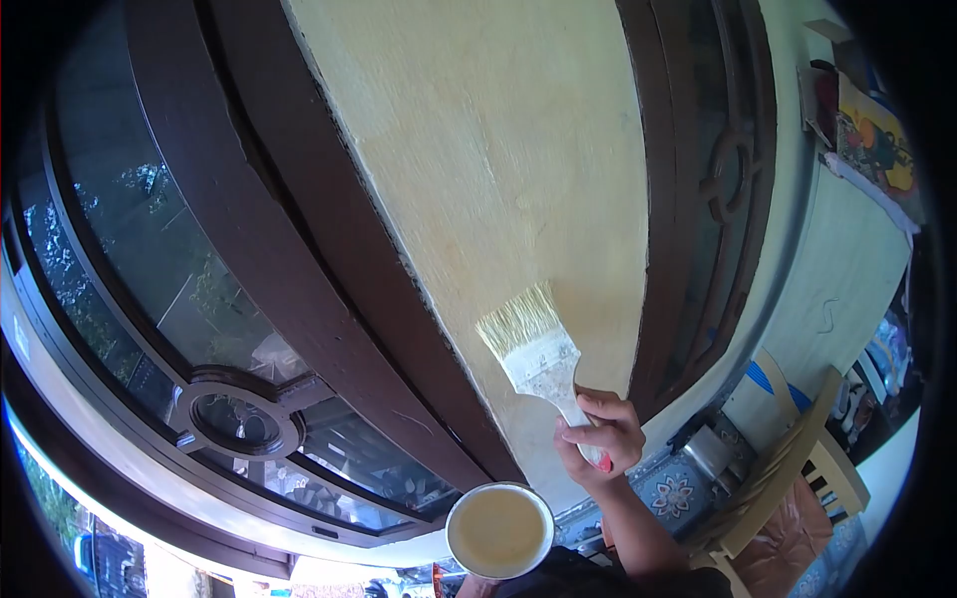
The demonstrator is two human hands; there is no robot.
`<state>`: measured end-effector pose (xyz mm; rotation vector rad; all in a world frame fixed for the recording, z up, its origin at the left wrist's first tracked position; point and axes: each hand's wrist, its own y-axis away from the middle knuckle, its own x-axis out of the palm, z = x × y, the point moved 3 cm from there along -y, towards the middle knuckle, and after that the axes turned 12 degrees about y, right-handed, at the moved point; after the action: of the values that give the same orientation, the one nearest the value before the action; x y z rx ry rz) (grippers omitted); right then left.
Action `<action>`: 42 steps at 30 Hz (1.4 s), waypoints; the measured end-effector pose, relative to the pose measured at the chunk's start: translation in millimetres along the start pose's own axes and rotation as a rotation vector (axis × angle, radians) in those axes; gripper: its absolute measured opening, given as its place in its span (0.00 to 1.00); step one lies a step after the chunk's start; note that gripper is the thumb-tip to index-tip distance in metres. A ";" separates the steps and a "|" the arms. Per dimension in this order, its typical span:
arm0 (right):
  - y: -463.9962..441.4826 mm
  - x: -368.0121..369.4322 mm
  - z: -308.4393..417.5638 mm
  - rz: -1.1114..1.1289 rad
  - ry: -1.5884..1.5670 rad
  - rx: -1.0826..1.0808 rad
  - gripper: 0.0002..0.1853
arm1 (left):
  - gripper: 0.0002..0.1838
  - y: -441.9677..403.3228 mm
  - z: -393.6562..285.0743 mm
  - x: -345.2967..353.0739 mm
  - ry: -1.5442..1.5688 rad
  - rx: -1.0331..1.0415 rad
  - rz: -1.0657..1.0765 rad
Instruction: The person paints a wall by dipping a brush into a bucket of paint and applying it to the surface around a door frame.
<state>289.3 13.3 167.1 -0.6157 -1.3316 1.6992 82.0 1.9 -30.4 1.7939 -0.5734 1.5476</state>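
My right hand (605,439) is wrapped round the handle of a wide, flat paintbrush (541,361). Its pale bristles point up and left, over a cream-painted strip of wall (488,149); whether they touch it I cannot tell. The ferrule and handle are smeared with white paint, and the handle's end is red. Low in the view is a round paint can (498,530) of cream-coloured paint, its mouth facing up. A small part of my left hand (478,588) shows beneath the can, holding it from below; most of its fingers are hidden.
Dark brown window frames (299,229) with glass panes border the cream strip on the left, and another brown frame (663,199) on the right. At lower right stands a wooden chair (783,478) on a blue patterned floor (673,493). Boxes and clutter (877,140) sit at upper right.
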 end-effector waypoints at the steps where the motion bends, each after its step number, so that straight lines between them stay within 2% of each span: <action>1: 13.8 -5.9 -1.2 0.019 0.027 0.065 0.16 | 0.47 -2.7 0.2 -0.5 -0.001 -0.007 -0.002; 2: 26.7 -13.2 -0.2 0.024 0.030 0.066 0.16 | 0.47 -3.7 0.6 -0.9 -0.007 -0.010 -0.003; 4: 45.0 -25.4 -0.8 0.060 0.064 0.155 0.10 | 0.47 -11.3 2.2 -0.9 -0.020 -0.016 0.002; 7: 26.4 -43.6 9.9 0.041 0.070 0.133 0.10 | 0.48 -16.0 -1.4 3.4 -0.052 -0.035 0.025; 9: 7.1 -54.6 12.8 -0.072 0.042 0.134 0.11 | 0.49 -20.0 -0.9 3.4 -0.074 -0.035 0.052; 10: -1.7 -62.5 18.8 -0.067 0.106 0.233 0.12 | 0.49 -20.8 -2.7 4.8 -0.086 -0.028 0.071; 11: -5.9 -67.0 18.4 -0.148 -0.001 0.321 0.15 | 0.49 -22.9 -6.6 10.1 -0.098 -0.016 0.096; 12: -9.6 -76.2 18.2 -0.121 -0.087 0.409 0.17 | 0.49 -26.6 -9.9 15.2 -0.111 0.001 0.121; 13: -18.5 -88.2 23.4 -0.011 -0.104 0.426 0.17 | 0.49 -28.9 -14.5 22.2 -0.129 0.020 0.149; 14: -28.6 -90.9 28.5 -0.011 -0.155 0.321 0.17 | 0.50 -28.9 -18.3 28.1 -0.142 0.045 0.176; 15: -27.3 -99.5 31.7 0.024 -0.163 0.355 0.17 | 0.50 -28.5 -24.0 36.0 -0.158 0.078 0.210; 17: -28.6 -106.3 38.6 0.256 -0.381 0.243 0.17 | 0.50 -27.8 -36.9 56.9 -0.200 0.145 0.307; 18: -30.4 -105.7 45.6 0.261 -0.423 0.271 0.16 | 0.50 -26.5 -43.5 67.0 -0.220 0.175 0.358; 19: -34.6 -109.9 49.1 0.269 -0.434 0.283 0.16 | 0.51 -25.6 -49.2 77.0 -0.237 0.206 0.406; 21: -37.2 -113.0 54.0 0.557 -0.445 0.260 0.16 | 0.51 -21.2 -59.5 95.4 -0.261 0.250 0.485; 23: -36.0 -105.4 56.8 0.570 -0.466 0.254 0.18 | 0.51 -17.5 -66.0 108.0 -0.272 0.270 0.532; 24: -37.4 -99.6 59.0 0.661 -0.453 0.229 0.19 | 0.52 -16.5 -68.2 113.5 -0.280 0.278 0.547; 25: -37.1 -93.6 62.1 0.750 -0.438 0.202 0.19 | 0.52 -16.3 -67.9 116.3 -0.282 0.276 0.542; 27: -32.1 -81.0 68.8 0.733 -0.432 0.230 0.19 | 0.63 -17.0 -66.0 122.3 -0.189 0.247 0.489; 29: -28.7 -66.9 74.7 0.776 -0.348 0.260 0.17 | 0.63 -17.3 -67.1 123.5 -0.191 0.248 0.554; 32: -14.8 -43.1 82.8 0.657 -0.260 0.241 0.16 | 0.65 -9.5 -58.9 136.1 -0.265 0.323 0.397; 35: -7.8 -29.8 89.6 0.613 -0.158 0.219 0.15 | 0.66 -13.7 -51.7 122.2 -0.231 0.384 0.368; 39: 2.4 -18.9 92.4 0.720 -0.118 0.198 0.14 | 0.66 -20.7 -54.6 103.9 -0.282 0.432 0.369; 41: 3.0 -16.9 92.6 0.783 -0.114 0.244 0.14 | 0.64 -23.3 -58.1 101.9 -0.081 0.286 0.632; 42: 2.4 -18.7 92.3 0.785 -0.111 0.249 0.14 | 0.62 -11.4 -60.9 89.8 -0.251 0.404 0.289</action>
<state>224.0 -50.4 190.8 -0.9860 -0.9717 2.5087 66.5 64.0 57.9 2.3165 -0.7014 1.7356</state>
